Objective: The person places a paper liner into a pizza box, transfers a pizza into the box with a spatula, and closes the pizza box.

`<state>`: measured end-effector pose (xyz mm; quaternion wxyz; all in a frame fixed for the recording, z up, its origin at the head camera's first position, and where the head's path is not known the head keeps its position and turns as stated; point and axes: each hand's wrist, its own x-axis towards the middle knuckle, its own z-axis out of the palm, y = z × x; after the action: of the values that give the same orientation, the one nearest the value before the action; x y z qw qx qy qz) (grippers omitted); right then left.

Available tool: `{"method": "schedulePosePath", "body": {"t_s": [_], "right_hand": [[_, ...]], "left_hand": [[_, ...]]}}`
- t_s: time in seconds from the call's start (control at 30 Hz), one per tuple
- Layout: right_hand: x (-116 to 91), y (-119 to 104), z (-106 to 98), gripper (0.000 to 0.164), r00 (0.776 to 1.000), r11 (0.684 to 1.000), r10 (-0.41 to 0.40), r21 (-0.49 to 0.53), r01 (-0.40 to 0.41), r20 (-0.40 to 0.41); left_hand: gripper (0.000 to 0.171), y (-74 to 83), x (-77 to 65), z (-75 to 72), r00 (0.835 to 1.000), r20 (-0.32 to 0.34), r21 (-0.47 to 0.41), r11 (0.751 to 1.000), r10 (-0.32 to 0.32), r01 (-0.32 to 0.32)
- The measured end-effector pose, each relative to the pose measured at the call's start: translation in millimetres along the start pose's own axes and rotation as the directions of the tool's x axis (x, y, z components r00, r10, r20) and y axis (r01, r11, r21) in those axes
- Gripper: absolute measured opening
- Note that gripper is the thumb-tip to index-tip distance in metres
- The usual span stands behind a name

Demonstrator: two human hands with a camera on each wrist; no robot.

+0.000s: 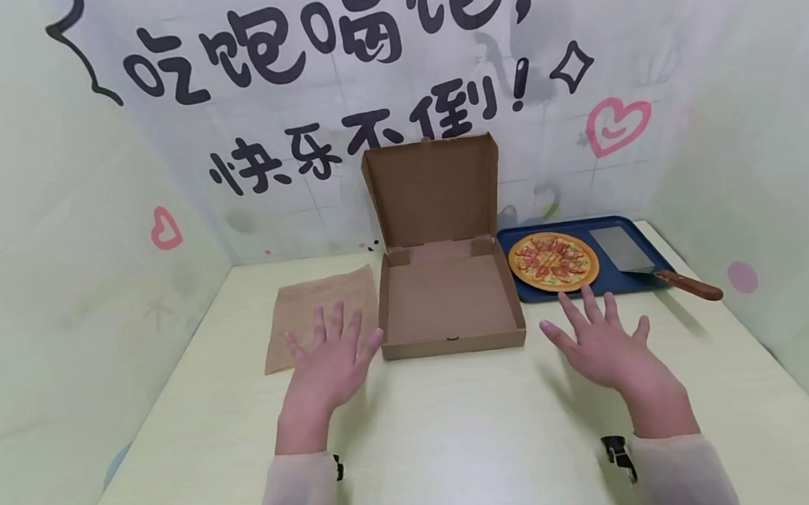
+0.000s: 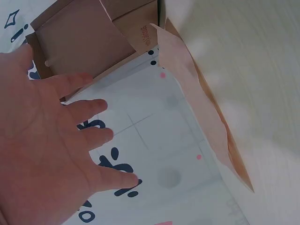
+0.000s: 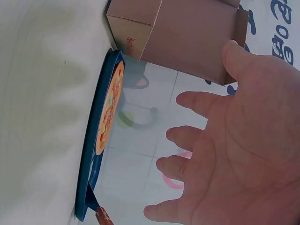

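Note:
Both hands are held up over the table with fingers spread and nothing in them. My left hand [image 1: 329,365] overlaps a flat brown paper bag [image 1: 325,311] in the head view; the left wrist view shows the bag's slightly parted edge beyond the fingers. Between the hands stands an open cardboard pizza box [image 1: 449,300], its lid [image 1: 436,193] raised against the wall. My right hand [image 1: 605,348] hovers in front of a blue tray [image 1: 574,292]. On that tray lie a round pizza [image 1: 553,262] and a metal spatula [image 1: 623,249] whose wooden handle [image 1: 690,284] sticks out over the rim.
The pale wooden table [image 1: 443,435] is closed in by a printed back wall [image 1: 305,212] and two side walls. Box and tray sit side by side, close together near the back. A black strap buckle [image 1: 619,456] shows at the right wrist.

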<state>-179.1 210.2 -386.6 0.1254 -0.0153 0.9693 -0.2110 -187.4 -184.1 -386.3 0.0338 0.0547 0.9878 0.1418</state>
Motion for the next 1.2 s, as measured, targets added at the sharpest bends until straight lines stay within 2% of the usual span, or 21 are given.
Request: {"method": "schedulePosePath", "body": {"t_s": [0.13, 0.27, 0.47, 0.57, 0.67, 0.77, 0.83, 0.93, 1.07, 1.2], "right_hand": [[1.4, -1.8, -3.2, 0.096, 1.000, 1.000, -0.017, -0.004, 0.017, -0.001], [5.8, -10.0, 1.2, 0.092, 0.998, 0.998, -0.063, -0.018, 0.063, -0.011], [4.6, -37.5, 11.9, 0.077, 0.984, 0.980, -0.175, -0.105, 0.170, -0.039], [0.6, -55.4, 17.6, 0.066, 0.957, 0.953, -0.277, -0.148, 0.264, -0.080], [-3.0, -71.9, 25.3, 0.059, 0.916, 0.914, -0.385, -0.182, 0.362, -0.116], [-6.3, -84.7, 32.2, 0.054, 0.891, 0.889, -0.441, -0.188, 0.418, -0.104], [-7.9, -90.3, 35.2, 0.053, 0.892, 0.886, -0.447, -0.174, 0.431, -0.069], [-9.7, -94.4, 37.1, 0.051, 0.907, 0.899, -0.420, -0.145, 0.414, -0.020], [-10.5, -93.8, 37.9, 0.049, 0.919, 0.912, -0.394, -0.121, 0.392, 0.005], [-10.2, -92.5, 39.1, 0.049, 0.917, 0.913, -0.397, -0.098, 0.397, 0.015]], "left_hand": [[0.061, -0.6, 0.7, -4.3, 0.998, 0.059, 0.075, 0.997, -0.037, 0.032], [0.056, -2.5, 5.8, -5.4, 0.994, 0.097, 0.165, 0.985, -0.057, 0.041], [0.044, -7.3, 26.5, 4.1, 0.997, 0.077, 0.128, 0.992, -0.010, 0.000], [0.037, -8.8, 38.8, 10.3, 0.998, 0.063, 0.103, 0.994, 0.029, -0.035], [0.032, -9.7, 48.6, 16.1, 0.996, 0.070, 0.096, 0.993, 0.062, -0.069], [0.024, -10.9, 54.3, 22.0, 0.993, 0.094, 0.103, 0.992, 0.067, -0.076], [0.016, -11.0, 56.2, 25.2, 0.993, 0.102, 0.110, 0.992, 0.056, -0.068], [0.011, -11.0, 57.6, 29.6, 0.995, 0.080, 0.144, 0.987, 0.058, -0.069], [0.010, -9.8, 58.3, 31.7, 0.995, 0.004, 0.211, 0.973, 0.099, -0.097], [0.016, -9.2, 58.0, 29.3, 0.988, -0.080, 0.247, 0.963, 0.134, -0.110]]}}
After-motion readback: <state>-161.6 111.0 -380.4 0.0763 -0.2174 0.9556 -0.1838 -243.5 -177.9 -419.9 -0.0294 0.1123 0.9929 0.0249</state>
